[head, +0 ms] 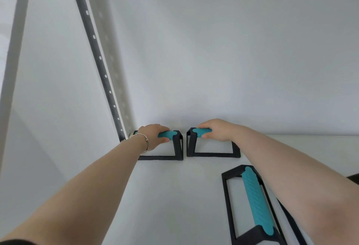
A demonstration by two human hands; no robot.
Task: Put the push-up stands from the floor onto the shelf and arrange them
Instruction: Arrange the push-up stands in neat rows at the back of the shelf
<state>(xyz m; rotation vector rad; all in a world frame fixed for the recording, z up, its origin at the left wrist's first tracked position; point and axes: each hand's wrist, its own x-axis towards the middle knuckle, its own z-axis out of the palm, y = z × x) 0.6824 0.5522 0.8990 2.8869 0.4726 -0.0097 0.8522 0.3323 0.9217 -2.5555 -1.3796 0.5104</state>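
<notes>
Three push-up stands sit on a white shelf that runs back to a plain pale wall. At the shelf's back left corner, a dark metal upright punched with a row of holes climbs away toward the upper left. Both bare forearms reach in from the bottom corners toward the back of the shelf.

Nearest and largest in view is the third stand, black-framed with a ribbed teal grip, lying untouched at the lower right; the right forearm crosses over its far side.

At the back, two stands rest upright close beside each other, a narrow gap between their frames. The left hand curls its fingers over the teal handle of the left stand, thumb underneath, gripping it. The right hand wraps the handle of the right stand the same way, fingers closed over the top.

A thin bracelet circles the left wrist.
</notes>
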